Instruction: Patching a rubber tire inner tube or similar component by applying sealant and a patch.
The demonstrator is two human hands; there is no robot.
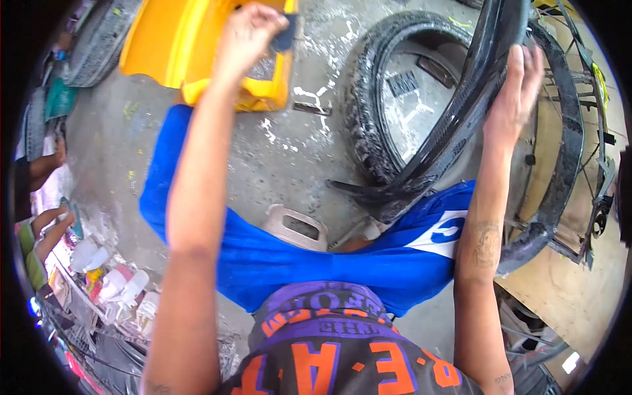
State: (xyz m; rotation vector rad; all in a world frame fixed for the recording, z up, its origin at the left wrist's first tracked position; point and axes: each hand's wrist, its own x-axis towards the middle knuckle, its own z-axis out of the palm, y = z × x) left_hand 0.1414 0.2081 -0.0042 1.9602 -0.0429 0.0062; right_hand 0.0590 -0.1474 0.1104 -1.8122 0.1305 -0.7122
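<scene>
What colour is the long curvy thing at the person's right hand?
The long curved piece is black, best seen in the head view.

White-splattered grey floor (108,161), pale brown board (573,296) at the right.

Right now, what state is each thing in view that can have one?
Left hand: grip closed on the dark pad.
Dark pad: pinched at the fingertips.
Right hand: blurred, at the black curved part's edge; grip unclear.
Black curved part: slanting, partly hiding the tire.
Tire: lying flat, whitened in patches.
Yellow panel: on the floor.
Floor: gray, stained white in places.
</scene>
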